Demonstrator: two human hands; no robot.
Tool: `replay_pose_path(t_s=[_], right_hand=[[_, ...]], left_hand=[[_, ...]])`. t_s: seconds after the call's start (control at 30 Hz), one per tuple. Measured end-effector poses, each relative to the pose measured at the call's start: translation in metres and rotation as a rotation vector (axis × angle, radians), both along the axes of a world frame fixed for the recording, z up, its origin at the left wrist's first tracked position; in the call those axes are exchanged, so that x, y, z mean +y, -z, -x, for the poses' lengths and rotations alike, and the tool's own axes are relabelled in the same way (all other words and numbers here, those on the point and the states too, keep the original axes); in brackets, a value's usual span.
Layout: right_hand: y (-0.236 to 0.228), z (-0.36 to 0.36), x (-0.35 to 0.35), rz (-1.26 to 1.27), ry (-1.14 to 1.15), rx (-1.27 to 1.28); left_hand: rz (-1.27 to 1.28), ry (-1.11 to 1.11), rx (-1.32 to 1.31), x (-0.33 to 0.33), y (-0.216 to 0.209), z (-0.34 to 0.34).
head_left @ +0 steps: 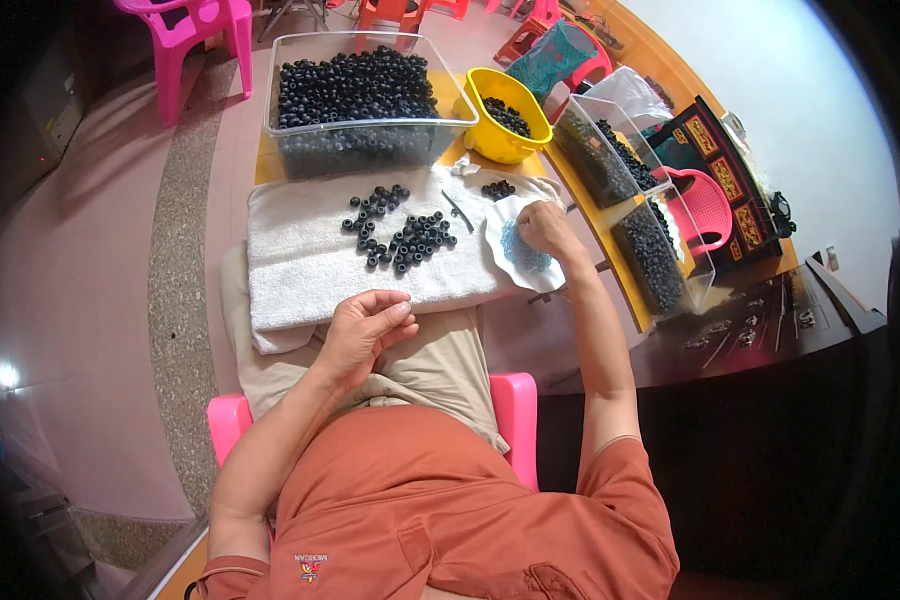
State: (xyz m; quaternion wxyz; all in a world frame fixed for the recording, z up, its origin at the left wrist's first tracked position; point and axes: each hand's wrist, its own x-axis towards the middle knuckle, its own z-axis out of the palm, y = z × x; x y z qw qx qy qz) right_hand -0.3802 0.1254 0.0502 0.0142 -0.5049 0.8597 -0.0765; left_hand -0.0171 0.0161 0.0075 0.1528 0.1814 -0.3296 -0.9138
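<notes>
My left hand (368,335) is held over my lap at the near edge of the white towel (295,255), thumb and forefinger pinched together. Anything between those fingertips is too small to make out. My right hand (548,230) reaches down into a white wavy-rimmed dish (497,222), its fingers bunched among tiny light-blue pieces (518,254). What the right fingertips grip is hidden. Loose black ring-shaped beads (410,240) lie on the towel between the hands, with a smaller cluster of black beads (497,189) beyond the dish. A thin dark stick-like tool (457,210) rests nearby.
A large clear bin (370,140) of black beads stands at the back, beside a yellow basin (515,150) holding more. Clear divided containers (660,250) with dark beads line the right. Pink plastic chairs (195,35) stand farther off. A crumpled white tissue (464,166) lies by the bin.
</notes>
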Motion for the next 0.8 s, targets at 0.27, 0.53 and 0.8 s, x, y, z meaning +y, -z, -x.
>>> replay_pose_path(t_s=[0.27,0.53,0.8], right_hand=[[-0.002,-0.006,0.001,0.062,0.013,0.009],[0.011,0.005,0.019,0.269,-0.064,-0.004],[-0.003,-0.031,0.027,0.474,-0.098,-0.208]], left_hand=[[-0.025,0.002,0.005,0.001,-0.001,0.000],[-0.024,-0.009,0.007,0.000,0.000,0.001],[-0.025,-0.019,-0.022,0.001,0.001,0.001]])
